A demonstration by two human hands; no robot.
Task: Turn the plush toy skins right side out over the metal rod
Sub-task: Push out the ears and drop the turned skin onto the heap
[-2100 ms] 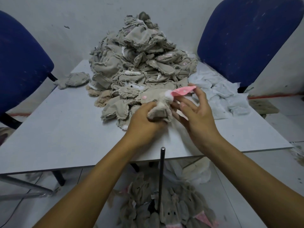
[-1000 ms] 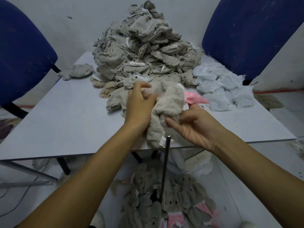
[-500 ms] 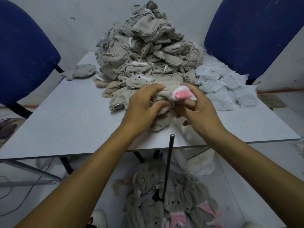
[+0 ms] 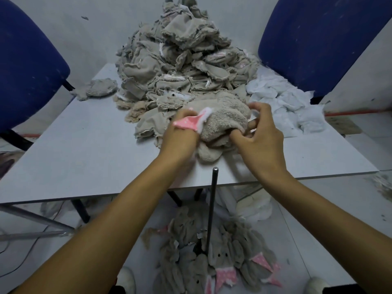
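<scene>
Head view, only camera. Left hand and right hand both clamp one plush toy skin, held above the near part of the bench. Left-hand fingers curl round the end with the pink dotted ear; right-hand fingers dig into the fleece folds on the other side, thumb up. Fluffy outer face shows over most of the skin, so it looks largely turned already.

Metal rod stands upright just below and between the two wrists, its tip bare and apart from the skin. Beyond the hands: pile of unturned skins, raw backing outward. Beyond the right hand: heap of white pieces. On the floor under the arms, around the rod's foot: finished skins, faces and pink ears visible.

Judgement: step in hand is working out the last parts of this skin by hand. Next move probably calls for either seating an unturned limb over the rod tip and pulling down, or dropping the skin to the floor heap.

No brand, label or legible writing seen.
</scene>
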